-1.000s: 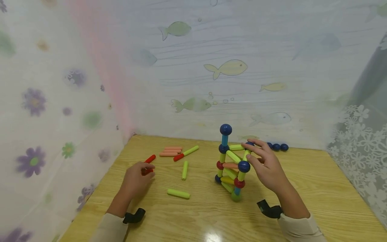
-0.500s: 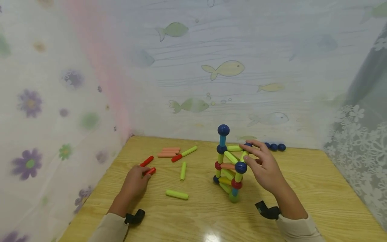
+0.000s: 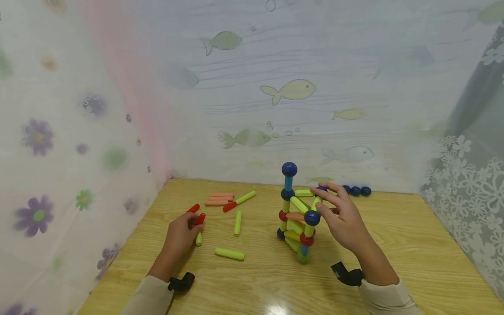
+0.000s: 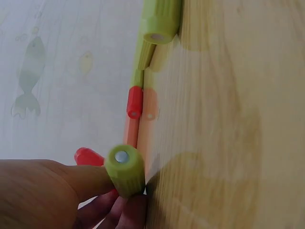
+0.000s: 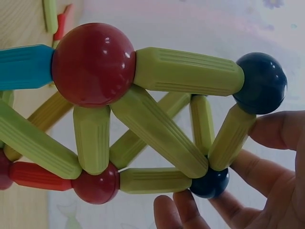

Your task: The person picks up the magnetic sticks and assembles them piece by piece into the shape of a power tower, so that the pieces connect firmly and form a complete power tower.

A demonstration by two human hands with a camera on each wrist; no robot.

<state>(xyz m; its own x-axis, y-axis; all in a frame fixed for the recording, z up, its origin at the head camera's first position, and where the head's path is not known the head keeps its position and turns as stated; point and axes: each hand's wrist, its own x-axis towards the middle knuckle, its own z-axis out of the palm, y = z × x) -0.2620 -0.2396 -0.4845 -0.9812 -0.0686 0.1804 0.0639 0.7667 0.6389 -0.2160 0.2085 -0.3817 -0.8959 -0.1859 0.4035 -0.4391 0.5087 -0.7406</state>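
My left hand (image 3: 181, 234) pinches a magnetic stick pair, a red rod (image 3: 201, 218) with a yellow-green rod (image 3: 198, 239) below it. In the left wrist view, the yellow-green rod's (image 4: 125, 174) end with its metal dot faces the camera, low by the table. My right hand (image 3: 342, 218) holds the upper right of a standing tower of magnetic sticks and balls (image 3: 307, 238). The right wrist view shows the thumb on a yellow-green rod near one dark blue ball (image 5: 262, 82), and fingers round another dark blue ball (image 5: 209, 183).
Another red rod (image 3: 193, 208) lies just beyond the left hand. Salmon rods (image 3: 218, 203), a red and yellow-green pair (image 3: 239, 201) and two loose yellow-green rods (image 3: 230, 253) lie left of the tower. Dark blue balls (image 3: 356, 191) sit by the back edge.
The left hand has turned the red rod more upright, and the yellow-green rod below it has come into view. The right hand stays on the tower. The view has shifted slightly.
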